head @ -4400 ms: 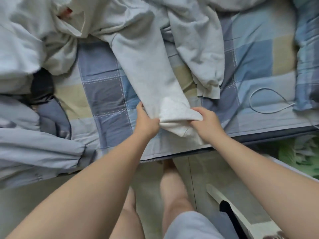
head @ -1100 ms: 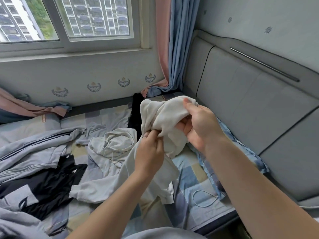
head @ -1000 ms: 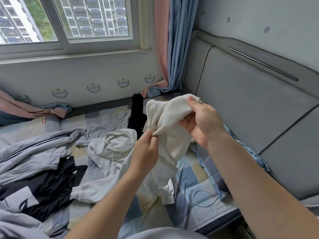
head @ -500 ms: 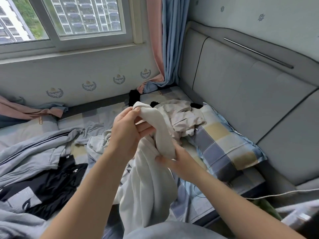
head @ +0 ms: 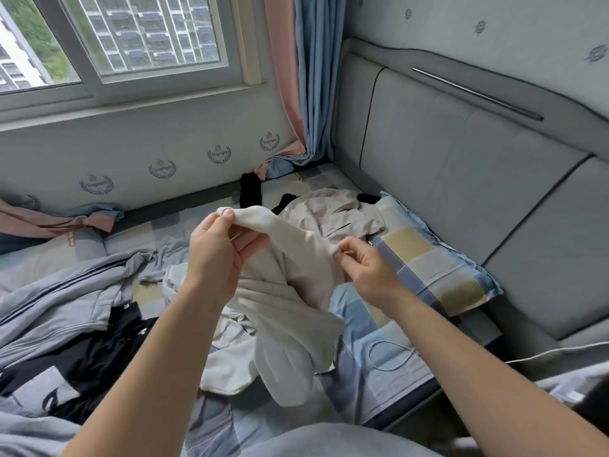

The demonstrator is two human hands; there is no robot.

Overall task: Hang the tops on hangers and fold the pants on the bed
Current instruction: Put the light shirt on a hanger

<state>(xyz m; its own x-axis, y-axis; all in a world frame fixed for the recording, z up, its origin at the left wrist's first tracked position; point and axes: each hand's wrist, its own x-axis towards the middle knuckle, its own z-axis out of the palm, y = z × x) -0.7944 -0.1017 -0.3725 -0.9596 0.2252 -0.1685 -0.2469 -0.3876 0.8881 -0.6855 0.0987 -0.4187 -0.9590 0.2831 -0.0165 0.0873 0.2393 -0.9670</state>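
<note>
I see my left hand (head: 214, 258) and right hand (head: 364, 270) each pinching the upper edge of the cream fleece garment (head: 290, 285), held above the checked blue bed (head: 392, 367), which also bears a grey zip jacket (head: 66, 291) and a black top (head: 99, 351).

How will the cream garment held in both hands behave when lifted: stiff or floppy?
Probably floppy: the cream garment sags between the left hand and right hand and hangs in loose folds. Likely light, since two pinches hold it up. It may drag, as its lower end reaches the bed.
</note>
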